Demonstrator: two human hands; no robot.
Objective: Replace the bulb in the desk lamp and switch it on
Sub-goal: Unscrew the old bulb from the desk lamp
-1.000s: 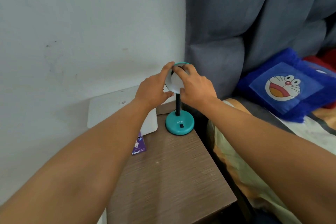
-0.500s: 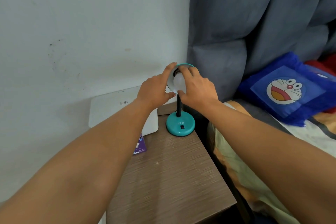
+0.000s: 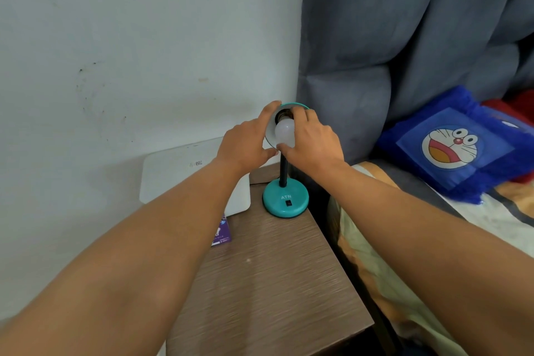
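Lamp (image 3: 285, 199): teal desk lamp, round base on the far right corner of the brown surface (image 3: 268, 283), shade tipped toward the camera.
Bulb (image 3: 284, 133): white, sitting in the lamp's shade, its neck at the dark socket.
Right hand (image 3: 313, 143): fingers closed around the bulb, thumb under it.
Left hand (image 3: 245, 144): fingers curled on the shade's left rim, gripping it.
White box (image 3: 185, 170): left of the lamp, leaning on the wall.
Blue cushion (image 3: 453, 144): on the bed, right of the lamp.

Bare forearms (image 3: 161, 240), no sleeves
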